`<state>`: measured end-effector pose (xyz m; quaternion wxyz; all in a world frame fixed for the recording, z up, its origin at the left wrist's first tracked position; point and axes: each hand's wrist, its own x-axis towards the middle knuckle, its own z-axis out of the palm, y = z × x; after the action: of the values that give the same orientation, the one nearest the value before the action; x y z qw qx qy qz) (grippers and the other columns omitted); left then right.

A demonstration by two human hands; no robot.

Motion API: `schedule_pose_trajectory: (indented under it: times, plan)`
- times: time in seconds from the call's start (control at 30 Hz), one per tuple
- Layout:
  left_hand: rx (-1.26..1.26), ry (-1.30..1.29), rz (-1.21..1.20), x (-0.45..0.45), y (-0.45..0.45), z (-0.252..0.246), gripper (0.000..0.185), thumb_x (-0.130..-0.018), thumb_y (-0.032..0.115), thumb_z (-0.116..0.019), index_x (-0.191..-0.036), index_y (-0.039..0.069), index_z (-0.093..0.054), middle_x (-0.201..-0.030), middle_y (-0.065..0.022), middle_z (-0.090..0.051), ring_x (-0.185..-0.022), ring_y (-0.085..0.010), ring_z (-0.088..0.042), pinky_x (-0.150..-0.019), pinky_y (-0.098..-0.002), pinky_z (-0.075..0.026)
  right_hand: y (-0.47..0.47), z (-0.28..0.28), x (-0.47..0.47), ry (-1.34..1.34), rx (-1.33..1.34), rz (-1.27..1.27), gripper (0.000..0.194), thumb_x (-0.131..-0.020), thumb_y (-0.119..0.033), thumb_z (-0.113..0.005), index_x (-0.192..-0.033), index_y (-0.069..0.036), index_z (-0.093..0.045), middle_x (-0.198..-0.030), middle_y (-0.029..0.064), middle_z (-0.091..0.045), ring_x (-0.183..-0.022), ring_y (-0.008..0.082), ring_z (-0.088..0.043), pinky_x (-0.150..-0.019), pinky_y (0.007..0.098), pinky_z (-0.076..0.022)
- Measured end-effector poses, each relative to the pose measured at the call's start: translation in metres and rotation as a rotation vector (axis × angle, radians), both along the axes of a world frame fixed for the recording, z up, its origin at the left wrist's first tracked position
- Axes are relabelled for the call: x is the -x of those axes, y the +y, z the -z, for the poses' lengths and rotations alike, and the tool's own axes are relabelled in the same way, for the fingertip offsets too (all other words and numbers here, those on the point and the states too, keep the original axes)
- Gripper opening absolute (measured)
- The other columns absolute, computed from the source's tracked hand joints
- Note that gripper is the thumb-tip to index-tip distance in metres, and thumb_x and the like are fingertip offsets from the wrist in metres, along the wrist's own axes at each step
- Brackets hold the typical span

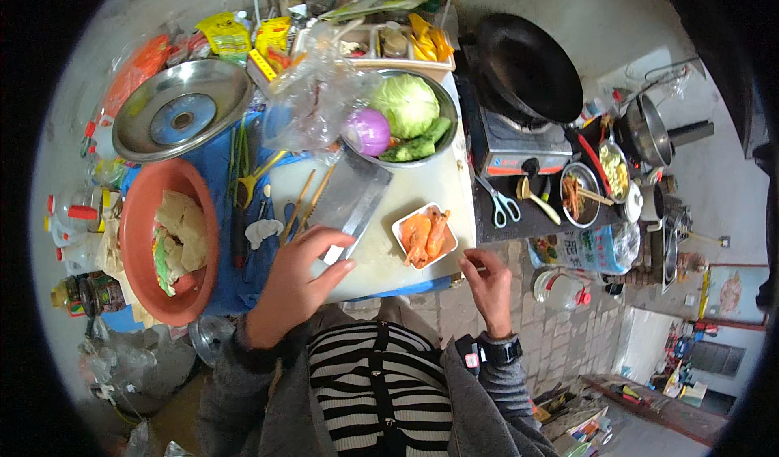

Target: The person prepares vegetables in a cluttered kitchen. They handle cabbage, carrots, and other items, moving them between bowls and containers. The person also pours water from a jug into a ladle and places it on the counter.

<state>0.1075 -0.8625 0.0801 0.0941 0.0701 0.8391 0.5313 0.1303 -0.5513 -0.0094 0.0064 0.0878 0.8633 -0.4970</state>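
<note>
A cleaver (353, 192) with a broad steel blade lies across the white cutting board (380, 268). My left hand (298, 283) is over its lower end, thumb and index finger spread; whether it touches the cleaver cannot be told. Cooked shrimp (426, 238) fill a small white square dish (453, 247) on the board's right part. Just beyond the board's right edge is my right hand (490, 283), fingers bent, thumb and index tips slightly apart, nothing visible between them. A pair of chopsticks (309, 195) rests left of the blade.
Behind the cleaver, a metal bowl (451, 141) holds a cabbage (405, 105), a purple onion (367, 131) and green vegetables. A red basin (137, 238) with dough-like pieces stands left. Right are a gas stove (523, 144) with a black wok (529, 68), scissors (502, 204) and a food bowl (581, 217).
</note>
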Motion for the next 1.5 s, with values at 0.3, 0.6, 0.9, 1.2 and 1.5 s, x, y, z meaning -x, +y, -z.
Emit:
schedule_pose_trajectory:
  times: [0.3, 0.6, 0.9, 1.2, 1.5]
  plan:
    - [0.297, 0.258, 0.151, 0.033, 0.09, 0.055, 0.027, -0.071, 0.014, -0.076, -0.093, 0.008, -0.063, -0.103, -0.0079, -0.051, -0.103, -0.0275, -0.049, -0.087, -0.0382, -0.039, -0.01, -0.017, 0.055, 0.371, -0.367, -0.417, 0.04, -0.066, 0.0, -0.07, -0.105, -0.008, -0.068, -0.114, 0.0125, -0.052, -0.104, 0.0291, -0.051, -0.086, 0.0375, -0.044]
    - [0.338, 0.269, 0.102, 0.025, 0.095, 0.067, 0.034, -0.067, 0.017, -0.078, -0.098, 0.013, -0.063, -0.106, -0.0044, -0.049, -0.103, -0.0252, -0.046, -0.084, -0.0404, -0.037, 0.002, -0.025, 0.094, 0.494, -0.556, -0.787, 0.041, -0.062, -0.014, -0.073, -0.103, -0.011, -0.069, -0.122, 0.01, -0.05, -0.12, 0.0291, -0.044, -0.097, 0.0438, -0.0356]
    - [-0.092, 0.02, -0.02, 0.033, 0.108, 0.069, 0.026, -0.076, 0.01, -0.074, -0.099, 0.006, -0.062, -0.092, -0.0036, -0.062, -0.091, -0.0159, -0.057, -0.084, -0.032, -0.042, 0.008, -0.013, 0.091, 0.281, -0.041, -0.611, 0.028, -0.062, -0.006, -0.075, -0.085, -0.003, -0.061, -0.1, 0.0103, -0.061, -0.1, 0.0285, -0.056, -0.089, 0.0371, -0.0433]
    - [-0.372, -0.252, 0.006, 0.041, 0.097, 0.081, 0.019, -0.084, 0.003, -0.068, -0.102, 0.0, -0.062, -0.096, -0.0018, -0.065, -0.089, -0.0074, -0.058, -0.082, -0.024, -0.047, -0.015, -0.01, 0.07, 0.3, 0.096, -0.391, 0.022, -0.07, -0.004, -0.071, -0.089, -0.001, -0.062, -0.089, 0.0083, -0.062, -0.085, 0.0208, -0.06, -0.079, 0.0307, -0.0466]
    - [-0.4, -0.325, 0.034, 0.044, 0.09, 0.08, 0.018, -0.083, 0.004, -0.066, -0.1, -0.003, -0.064, -0.09, -0.0018, -0.065, -0.082, -0.0067, -0.058, -0.074, -0.0228, -0.047, -0.022, -0.004, 0.065, 0.3, 0.122, -0.356, 0.016, -0.069, -0.003, -0.069, -0.083, -0.003, -0.063, -0.08, 0.0065, -0.063, -0.081, 0.0217, -0.059, -0.094, 0.0379, -0.041]
